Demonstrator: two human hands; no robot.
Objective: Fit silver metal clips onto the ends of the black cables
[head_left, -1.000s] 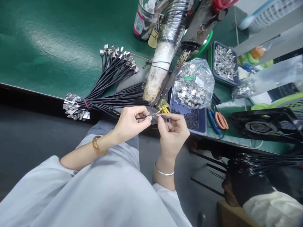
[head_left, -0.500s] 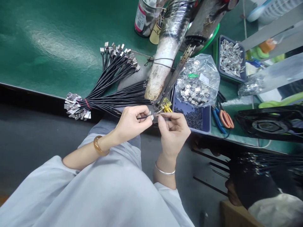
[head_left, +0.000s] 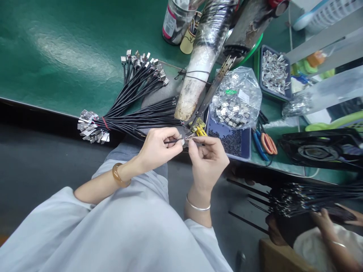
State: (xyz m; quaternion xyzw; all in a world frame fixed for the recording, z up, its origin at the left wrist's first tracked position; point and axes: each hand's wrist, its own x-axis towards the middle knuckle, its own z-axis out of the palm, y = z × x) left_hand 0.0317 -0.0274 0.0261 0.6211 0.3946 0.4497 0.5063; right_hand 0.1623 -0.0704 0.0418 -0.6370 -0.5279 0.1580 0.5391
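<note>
My left hand point(head_left: 161, 145) is closed in a pinch on a black cable point(head_left: 171, 141), whose end points right. Close by, the thumb and forefinger of my right hand point(head_left: 208, 155) press together at the cable's thin wire end; details between the fingertips are too small to make out. Left of my hands lies a bundle of black cables point(head_left: 121, 122) with metal connectors, tied with a red band. Just beyond the fingertips are the yellow-handled tool point(head_left: 200, 129) and the tip of a metal arm point(head_left: 210, 94).
A blue tray point(head_left: 246, 149) holds small black parts and a plastic bag point(head_left: 236, 96) of metal shells. Another tray point(head_left: 275, 71) of metal pieces stands behind. Pliers point(head_left: 259, 145), orange-handled scissors point(head_left: 269, 143) and a black fan point(head_left: 323, 149) lie rightward. A wrapped tube point(head_left: 195, 75) overhangs. A co-worker's hand point(head_left: 324, 223) holds cables.
My hands stay almost in place, still pinching at the cable end. At the lower right, the co-worker's hands and cable bundle have come further into view.
</note>
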